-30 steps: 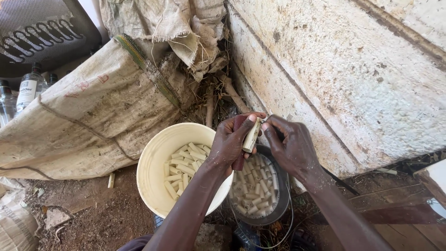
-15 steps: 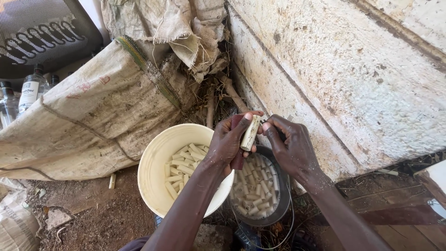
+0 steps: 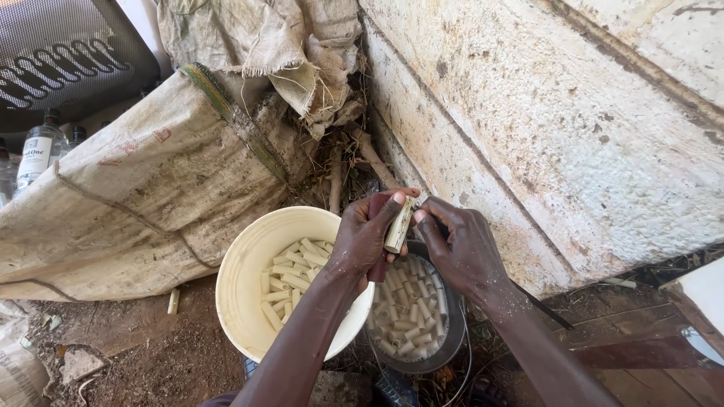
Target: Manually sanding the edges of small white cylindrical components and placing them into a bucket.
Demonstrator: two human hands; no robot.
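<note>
My left hand (image 3: 366, 237) grips a short pale cylindrical piece (image 3: 398, 224) together with a dark red scrap of abrasive material (image 3: 377, 207), held above two containers. My right hand (image 3: 460, 245) pinches the other side of the same piece with thumb and fingers. Below the left hand sits a cream plastic bucket (image 3: 249, 264) holding several similar pale cylinders. Under both hands a dark metal bowl (image 3: 451, 343) is filled with more of the same short pieces. White dust covers my fingers.
A large dirty woven sack (image 3: 143, 196) leans at the left, with more sacking bunched in the corner (image 3: 302, 53). A rough whitewashed wall (image 3: 566, 128) runs along the right. Bottles (image 3: 38, 151) stand at far left. Bare earth lies at the bottom left, wooden boards at right.
Both hands stay over the bowl with the piece; the fingers have shifted slightly on it, turning it a little between them.
</note>
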